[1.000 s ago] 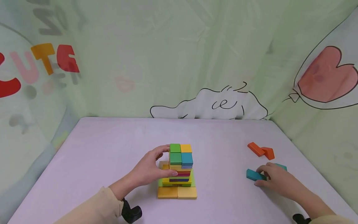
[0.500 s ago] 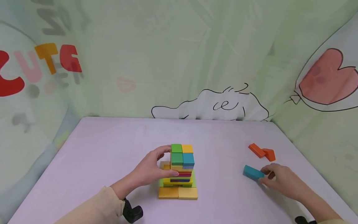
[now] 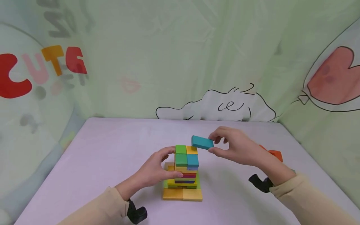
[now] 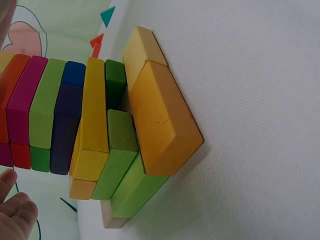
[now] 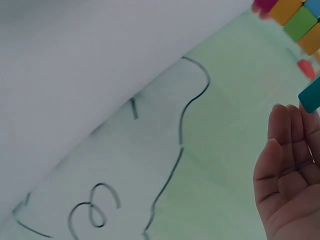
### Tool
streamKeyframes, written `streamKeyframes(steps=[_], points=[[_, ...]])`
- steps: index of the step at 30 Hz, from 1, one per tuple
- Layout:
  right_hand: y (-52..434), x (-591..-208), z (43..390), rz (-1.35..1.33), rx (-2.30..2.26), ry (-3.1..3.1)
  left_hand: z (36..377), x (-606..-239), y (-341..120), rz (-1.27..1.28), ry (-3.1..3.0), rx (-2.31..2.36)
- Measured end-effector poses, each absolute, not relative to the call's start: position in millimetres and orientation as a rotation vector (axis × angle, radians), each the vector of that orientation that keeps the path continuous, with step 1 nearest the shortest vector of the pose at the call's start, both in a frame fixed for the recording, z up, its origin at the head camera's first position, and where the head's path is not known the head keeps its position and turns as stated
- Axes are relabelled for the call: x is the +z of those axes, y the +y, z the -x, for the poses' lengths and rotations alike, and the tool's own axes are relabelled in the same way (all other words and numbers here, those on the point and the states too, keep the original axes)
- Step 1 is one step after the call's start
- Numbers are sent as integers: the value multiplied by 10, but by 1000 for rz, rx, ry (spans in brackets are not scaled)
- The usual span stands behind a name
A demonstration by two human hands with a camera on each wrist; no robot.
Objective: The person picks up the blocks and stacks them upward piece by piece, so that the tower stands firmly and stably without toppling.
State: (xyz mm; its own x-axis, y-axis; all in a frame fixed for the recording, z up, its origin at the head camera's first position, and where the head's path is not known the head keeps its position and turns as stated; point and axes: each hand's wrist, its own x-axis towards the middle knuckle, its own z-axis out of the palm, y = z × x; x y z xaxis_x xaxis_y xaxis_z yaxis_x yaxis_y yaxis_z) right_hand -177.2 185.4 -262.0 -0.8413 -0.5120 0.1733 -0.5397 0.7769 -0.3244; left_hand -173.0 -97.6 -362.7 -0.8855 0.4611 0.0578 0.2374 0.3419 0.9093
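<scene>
A tower of coloured wooden blocks (image 3: pixel 184 170) stands mid-table on yellow base blocks (image 3: pixel 182 194); in the left wrist view the block tower (image 4: pixel 95 125) fills the frame sideways. My left hand (image 3: pixel 156 168) holds the tower's left side, thumb low on its front and fingers at the top green block (image 3: pixel 180 149). My right hand (image 3: pixel 234 147) pinches a teal block (image 3: pixel 202 142) by its right end, holding it in the air just above and right of the tower top. The right wrist view shows the teal block (image 5: pixel 311 95) at its edge beside my fingers (image 5: pixel 287 150).
An orange block (image 3: pixel 274 153) lies on the lilac table (image 3: pixel 112 150) at the right, partly behind my right wrist. Green printed fabric walls (image 3: pixel 180 56) close in the table at back and sides. Black wrist straps (image 3: pixel 137 213) show near the front edge.
My right hand lifted the teal block off the table at the right and carried it left and up to just above the tower. The left hand stayed on the tower.
</scene>
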Motion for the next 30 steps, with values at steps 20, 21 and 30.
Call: streamKeyframes(steps=[20, 21, 30], points=[[1458, -2591, 1845, -1050, 585, -2914, 1725, -3627, -984, -690, 2364, 1581], [1460, -2593, 1843, -1049, 586, -2918, 1724, -3626, -983, -692, 2363, 1581], [1487, -2598, 1840, -1051, 590, -2916, 1716, -3620, -982, -690, 2375, 1576]])
